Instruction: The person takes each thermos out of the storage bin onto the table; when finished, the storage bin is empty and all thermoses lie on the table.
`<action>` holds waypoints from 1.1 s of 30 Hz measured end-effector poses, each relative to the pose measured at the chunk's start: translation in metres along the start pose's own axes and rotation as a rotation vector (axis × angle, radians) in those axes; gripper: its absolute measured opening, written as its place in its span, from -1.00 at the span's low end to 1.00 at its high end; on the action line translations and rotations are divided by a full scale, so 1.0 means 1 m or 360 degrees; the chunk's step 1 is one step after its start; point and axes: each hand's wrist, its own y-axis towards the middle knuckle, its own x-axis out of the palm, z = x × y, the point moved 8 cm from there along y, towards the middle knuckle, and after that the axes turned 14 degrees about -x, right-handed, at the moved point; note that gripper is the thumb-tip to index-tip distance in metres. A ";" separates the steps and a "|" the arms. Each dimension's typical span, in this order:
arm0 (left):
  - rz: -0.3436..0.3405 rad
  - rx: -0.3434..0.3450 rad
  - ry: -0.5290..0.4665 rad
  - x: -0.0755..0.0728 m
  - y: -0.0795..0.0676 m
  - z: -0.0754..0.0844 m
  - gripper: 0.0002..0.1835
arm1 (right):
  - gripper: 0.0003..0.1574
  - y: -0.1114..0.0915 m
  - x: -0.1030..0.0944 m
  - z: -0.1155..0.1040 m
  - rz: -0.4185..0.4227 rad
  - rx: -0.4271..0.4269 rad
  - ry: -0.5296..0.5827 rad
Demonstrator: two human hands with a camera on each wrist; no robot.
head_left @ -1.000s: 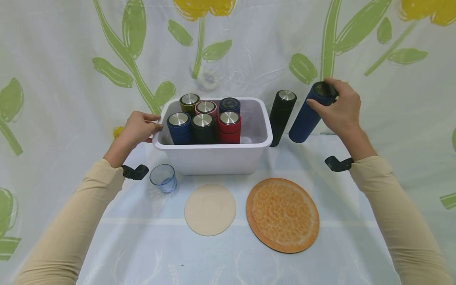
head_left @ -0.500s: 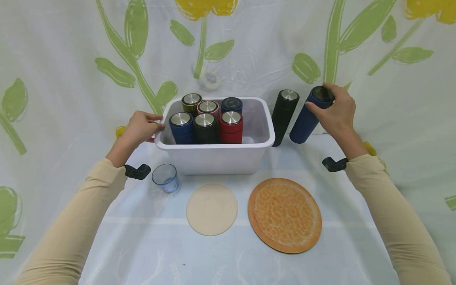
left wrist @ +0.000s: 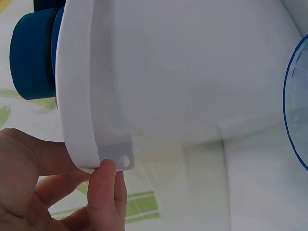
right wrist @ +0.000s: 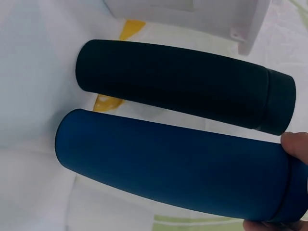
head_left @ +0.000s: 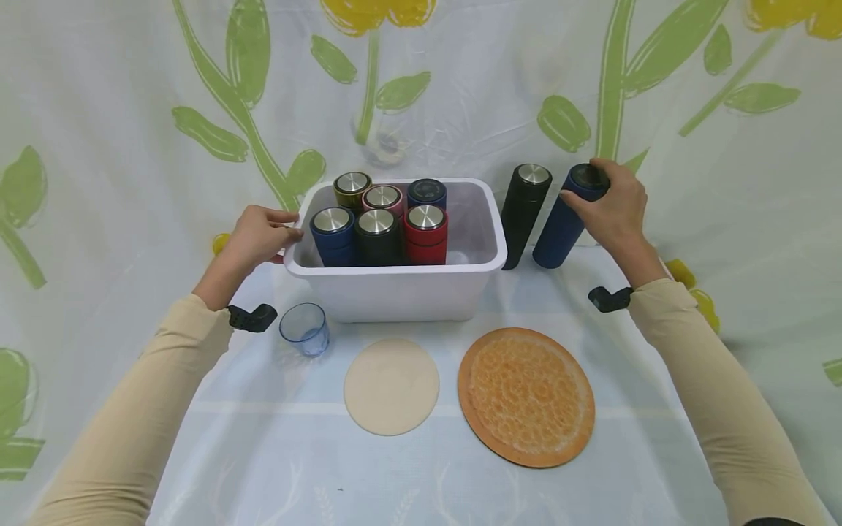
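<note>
1. Saw beige sleeves (head_left: pixel 118 409) nearest, leading up to the left hand (head_left: pixel 263 232) and the right hand (head_left: pixel 615 201), with dark devices (head_left: pixel 253 318) at both wrists.
2. Saw a round brown mat (head_left: pixel 526 398) on the pale table (head_left: pixel 263 467), nearer than the right hand and to its left.
3. Found a cream disc (head_left: pixel 391 387) beside the mat but apart from it, sideways between the two hands and nearer than both.
4. Found a bluish glass (head_left: pixel 305 330) upright, nearer than the left hand and slightly to its right.
5. Pinched the left rim of a white tub (head_left: pixel 395 296) narrowly with the left hand, just beside a small tab (left wrist: pixel 126 161) with a hole in it.
6. Counted six bottles inside the tub, right of the left hand: blue (head_left: pixel 334 248), black (head_left: pixel 378 245) and red (head_left: pixel 425 241) in front; olive (head_left: pixel 351 190), pink (head_left: pixel 383 201) and navy (head_left: pixel 426 193) behind.
7. Held a tall blue bottle (head_left: pixel 559 230) by its lid in the right hand, with thumb and fingers around it. Could not tell its base as touching the table or just above it.
8. Saw a tall black bottle (head_left: pixel 524 219) left of the right hand, between the tub and the held bottle.
9. Saw a white cloth (head_left: pixel 473 102) farthest, behind both hands, printed with green leaves and yellow flowers.
</note>
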 end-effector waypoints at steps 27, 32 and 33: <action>-0.0010 0.0011 -0.0004 0.000 0.000 -0.003 -0.42 | -0.16 0.006 0.024 0.024 -0.0097 0.0096 0.0014; -0.0009 0.0014 -0.0004 0.000 0.001 -0.002 -0.43 | -0.16 0.008 0.028 0.024 -0.0140 0.0096 -0.0004; -0.0006 0.0020 -0.0001 0.000 0.001 -0.001 -0.43 | -0.15 0.008 0.028 0.025 -0.0146 0.0103 -0.0009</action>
